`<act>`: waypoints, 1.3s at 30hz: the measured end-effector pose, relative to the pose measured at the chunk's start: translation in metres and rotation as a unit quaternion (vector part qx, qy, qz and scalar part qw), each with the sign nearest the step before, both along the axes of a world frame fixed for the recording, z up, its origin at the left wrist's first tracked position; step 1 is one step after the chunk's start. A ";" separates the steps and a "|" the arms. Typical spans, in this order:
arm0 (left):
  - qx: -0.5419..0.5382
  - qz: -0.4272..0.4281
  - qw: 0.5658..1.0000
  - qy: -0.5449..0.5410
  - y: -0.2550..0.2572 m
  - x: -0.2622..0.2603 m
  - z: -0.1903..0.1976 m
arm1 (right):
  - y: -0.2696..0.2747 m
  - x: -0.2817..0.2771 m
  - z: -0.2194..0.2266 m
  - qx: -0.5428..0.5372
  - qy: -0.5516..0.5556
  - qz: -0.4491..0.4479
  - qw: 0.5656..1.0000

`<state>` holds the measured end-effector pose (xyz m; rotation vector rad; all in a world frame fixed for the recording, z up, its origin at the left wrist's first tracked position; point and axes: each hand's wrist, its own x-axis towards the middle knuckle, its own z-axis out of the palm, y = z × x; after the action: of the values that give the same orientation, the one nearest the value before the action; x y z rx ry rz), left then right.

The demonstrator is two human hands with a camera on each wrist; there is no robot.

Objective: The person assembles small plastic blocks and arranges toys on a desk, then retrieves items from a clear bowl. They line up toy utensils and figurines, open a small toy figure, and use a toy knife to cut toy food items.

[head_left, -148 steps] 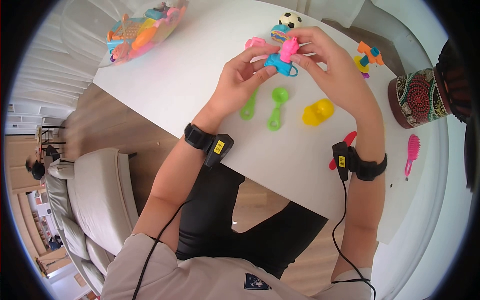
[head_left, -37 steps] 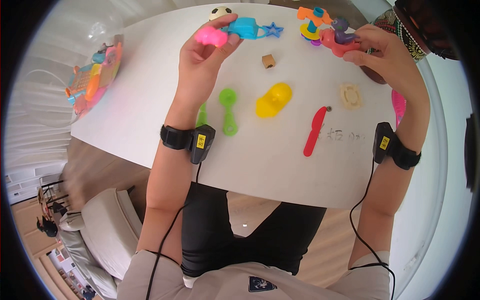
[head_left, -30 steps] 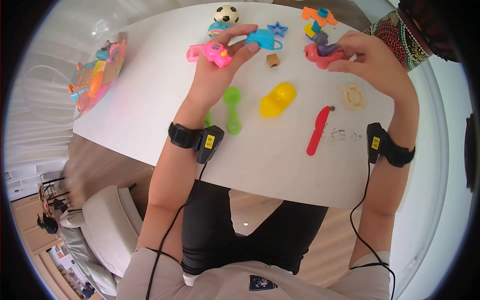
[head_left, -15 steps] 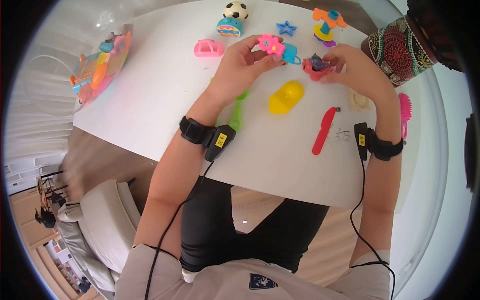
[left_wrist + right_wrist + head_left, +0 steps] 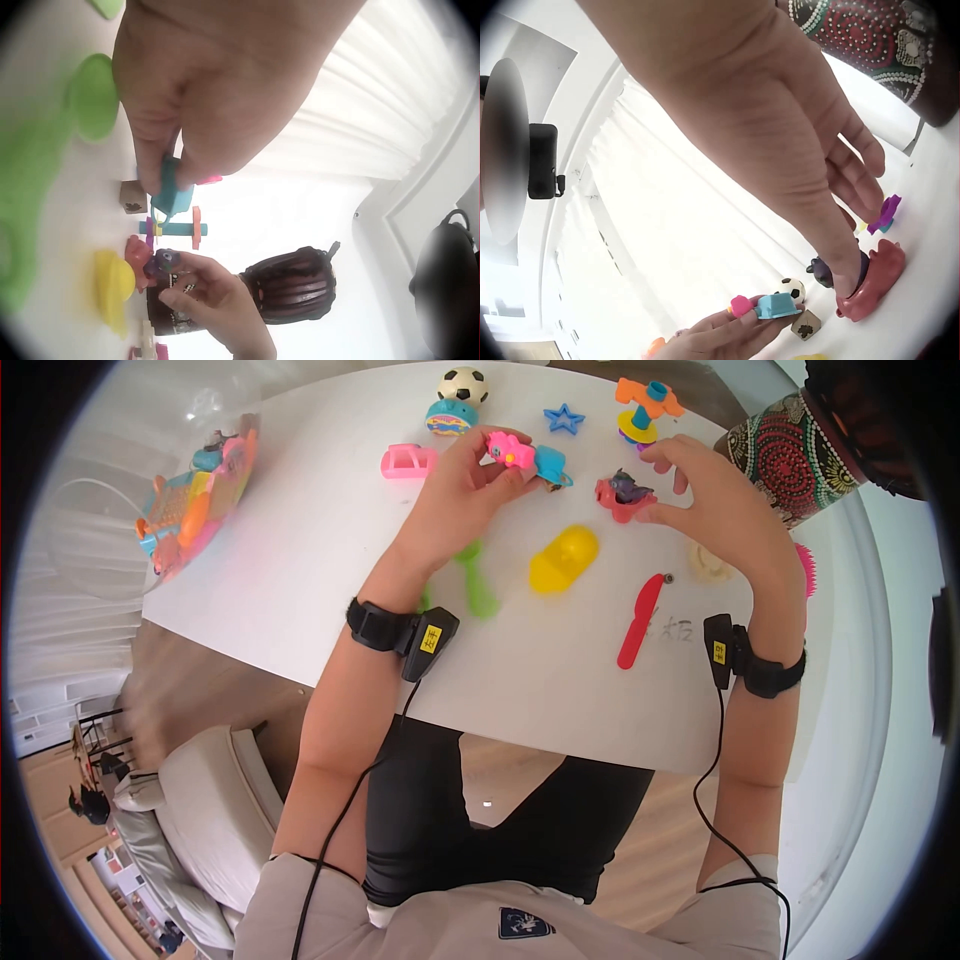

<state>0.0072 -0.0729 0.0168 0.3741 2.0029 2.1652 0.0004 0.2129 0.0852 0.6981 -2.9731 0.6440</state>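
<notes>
My left hand [image 5: 455,500] pinches a small blue toy [image 5: 551,464] with a loop handle between thumb and fingers. A pink animal figure [image 5: 510,451] sits against the blue toy's left end. To the right, a red animal toy [image 5: 877,285] rests on the table with a purple figure [image 5: 628,486] on its back. My right hand [image 5: 735,500] is beside it, fingers spread apart and the thumb tip right at the red toy's side. In the right wrist view the thumb overlaps both figures. A wooden cube [image 5: 133,196] is mostly hidden beneath the blue toy in the head view.
On the white table [image 5: 520,680] lie a yellow toy [image 5: 565,558], a red toy knife [image 5: 640,625], a green spoon [image 5: 478,585], a blue star [image 5: 564,419] and a pink toy [image 5: 408,461]. A soccer ball [image 5: 463,386] and an orange-topped stack [image 5: 648,405] stand behind; a patterned drum-like object [image 5: 795,460] is right.
Both hands first worked together on the pink and blue toys. The right hand then brought the red and purple toy down to the table and its fingers have spread; the left hand moved inward.
</notes>
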 end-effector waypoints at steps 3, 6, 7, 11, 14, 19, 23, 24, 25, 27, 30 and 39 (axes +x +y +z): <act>-0.026 0.009 0.999 0.021 -0.003 -0.001 0.003 | 0.001 -0.002 0.000 0.023 -0.061 -0.022 0.998; -0.014 0.038 0.998 0.043 -0.005 -0.005 0.002 | 0.009 -0.012 -0.011 0.061 -0.112 -0.026 0.991; -0.043 0.050 0.996 0.062 -0.007 -0.006 0.003 | 0.010 -0.010 -0.012 0.049 -0.064 -0.015 0.997; -0.035 0.100 0.991 0.087 -0.008 -0.007 0.005 | -0.011 -0.002 0.008 -0.046 0.049 0.045 0.997; -0.076 0.137 0.977 0.142 -0.009 -0.008 0.009 | -0.038 -0.002 -0.001 -0.094 0.075 0.055 0.991; -0.142 0.222 0.952 0.159 -0.006 -0.004 0.011 | -0.071 -0.022 -0.035 0.010 0.131 0.116 0.985; -0.171 0.205 0.950 0.164 -0.009 -0.006 0.004 | -0.077 -0.030 -0.032 0.005 0.104 0.131 0.986; -0.170 0.210 0.949 0.162 -0.009 -0.005 0.001 | -0.077 -0.028 -0.028 0.006 0.103 0.136 0.985; -0.183 0.195 0.949 0.164 -0.009 -0.005 -0.001 | -0.079 -0.024 -0.020 -0.026 0.057 0.073 0.995; -0.198 0.179 0.950 0.165 -0.010 -0.003 -0.004 | -0.081 -0.023 -0.013 -0.060 0.010 0.009 0.998; -0.231 0.156 0.949 0.150 -0.009 -0.001 -0.001 | -0.079 -0.025 -0.014 -0.040 -0.035 0.011 0.999; -0.333 0.139 0.922 0.144 -0.009 0.010 0.011 | -0.093 -0.092 -0.030 -0.007 0.200 0.080 0.977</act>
<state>0.0170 -0.0814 0.0278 0.3271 2.9428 1.4510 -0.0917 0.1203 0.0549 0.9449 -2.5601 0.4633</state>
